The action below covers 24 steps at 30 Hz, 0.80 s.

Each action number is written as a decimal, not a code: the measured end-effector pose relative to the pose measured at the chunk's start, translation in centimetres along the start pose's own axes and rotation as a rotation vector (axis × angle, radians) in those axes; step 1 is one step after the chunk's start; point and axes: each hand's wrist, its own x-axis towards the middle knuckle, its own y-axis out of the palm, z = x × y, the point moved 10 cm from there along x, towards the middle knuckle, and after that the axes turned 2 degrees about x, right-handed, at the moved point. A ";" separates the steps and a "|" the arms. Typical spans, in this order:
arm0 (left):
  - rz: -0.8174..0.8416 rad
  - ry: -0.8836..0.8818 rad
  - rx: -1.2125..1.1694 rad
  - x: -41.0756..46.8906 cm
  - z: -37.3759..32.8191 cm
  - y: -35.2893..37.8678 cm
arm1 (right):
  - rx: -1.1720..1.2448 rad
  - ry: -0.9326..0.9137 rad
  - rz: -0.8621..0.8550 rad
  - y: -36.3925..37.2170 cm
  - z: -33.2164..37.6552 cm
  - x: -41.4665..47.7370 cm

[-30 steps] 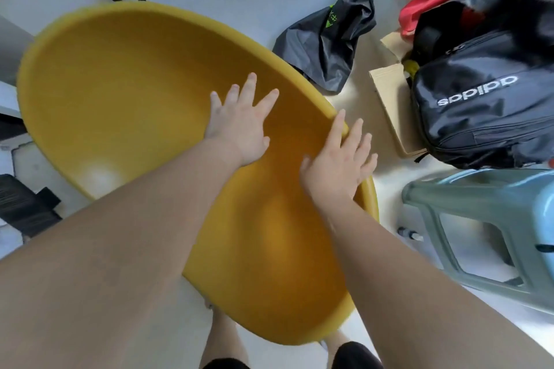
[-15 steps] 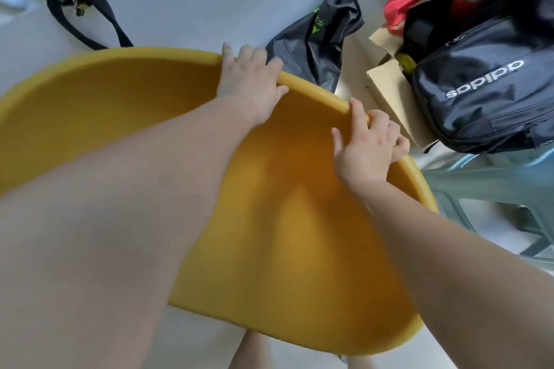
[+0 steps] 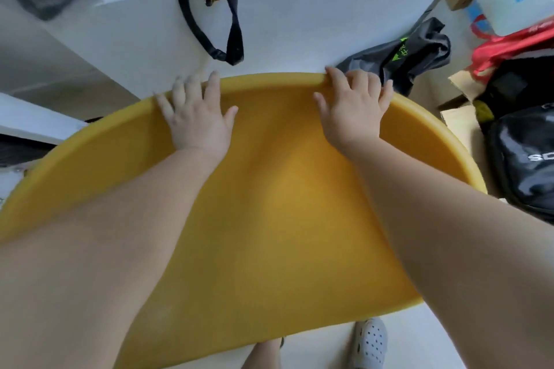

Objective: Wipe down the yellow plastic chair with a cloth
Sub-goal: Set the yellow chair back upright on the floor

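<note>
Chair: the yellow plastic chair [image 3: 269, 219], a smooth rounded shell, filled the middle of the view, with its curved rim at the far side and its near edge above the person's feet.
Backpack: a black backpack with white lettering [image 3: 527, 159] lay at the right edge, just beside the chair's right rim.
Sack: a crumpled dark grey bag with a green logo [image 3: 410, 51] sat on the floor at far right, just behind the rim.
Strap: a black looped strap [image 3: 232, 24] hung down the white wall, far centre.
Red bag: a red fabric bag [image 3: 509, 45] lay far right, above the backpack.
Right hand: the right hand [image 3: 355, 111] gripped the far rim, fingers curled over its edge.
Left hand: the left hand [image 3: 196, 118], blurred, lay spread and flat against the far rim, well apart from the right.
Shoe: a white perforated clog [image 3: 370, 341] stood on the floor, near right.
</note>
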 end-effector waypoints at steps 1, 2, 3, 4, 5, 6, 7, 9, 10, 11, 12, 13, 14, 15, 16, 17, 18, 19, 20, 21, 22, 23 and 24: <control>0.018 -0.053 -0.013 0.0 1.7 0.4 | -0.024 0.044 0.018 0.5 0.7 -0.1; 0.030 -0.073 -0.025 0.1 2.6 0.5 | -0.055 0.090 0.033 1.0 1.2 -0.3; 0.027 -0.075 -0.038 0.2 3.1 0.5 | -0.072 0.136 0.046 1.5 1.5 -0.7; 0.015 -0.078 -0.053 0.5 3.4 0.3 | -0.064 0.173 0.054 1.9 1.7 -1.0; 0.003 -0.085 -0.064 0.8 3.7 0.0 | -0.030 0.196 0.057 2.4 1.8 -1.3; -0.007 -0.088 -0.075 1.2 3.8 -0.3 | 0.020 0.206 0.055 2.7 2.0 -1.3; -0.018 -0.078 -0.089 1.5 3.9 -0.4 | 0.069 0.208 0.043 2.9 2.1 -1.2; -0.041 -0.031 -0.135 2.1 3.8 -0.6 | 0.144 0.215 -0.006 2.8 2.3 -0.7; -0.052 -0.006 -0.157 2.3 3.9 -0.7 | 0.170 0.232 -0.022 2.7 2.4 -0.4; -0.062 0.012 -0.174 2.6 4.0 -0.8 | 0.188 0.255 -0.026 2.7 2.5 0.1; -0.068 0.023 -0.187 2.9 4.3 -1.0 | 0.199 0.279 -0.020 2.7 2.7 0.7; -0.067 0.035 -0.200 3.4 4.4 -1.1 | 0.206 0.299 -0.011 2.6 2.8 1.4; -0.064 0.051 -0.209 4.0 4.2 -1.3 | 0.215 0.309 -0.010 2.4 2.7 2.2; -0.060 0.065 -0.211 4.7 4.0 -1.6 | 0.224 0.308 -0.014 2.0 2.5 3.2; -0.058 0.067 -0.208 5.3 4.0 -1.9 | 0.234 0.301 -0.019 1.7 2.5 4.1; -0.063 0.061 -0.211 6.0 4.0 -2.2 | 0.240 0.294 -0.026 1.4 2.6 4.9; -0.074 0.050 -0.220 6.7 4.0 -2.5 | 0.249 0.291 -0.034 1.1 2.7 5.7; -0.085 0.042 -0.232 7.4 3.9 -2.8 | 0.255 0.290 -0.042 0.9 2.8 6.2; -0.095 0.036 -0.242 8.1 3.8 -3.1 | 0.264 0.282 -0.047 0.8 2.9 6.8; -0.098 0.014 -0.243 8.6 3.7 -3.4 | 0.262 0.267 -0.042 0.6 3.1 7.1; -0.100 -0.012 -0.230 9.1 3.7 -3.6 | 0.251 0.241 -0.025 0.6 3.3 7.5; -0.088 -0.042 -0.203 9.3 3.8 -3.5 | 0.238 0.215 0.006 0.7 3.5 7.7; -0.068 -0.069 -0.165 9.4 3.8 -3.3 | 0.221 0.194 0.041 0.8 3.4 7.6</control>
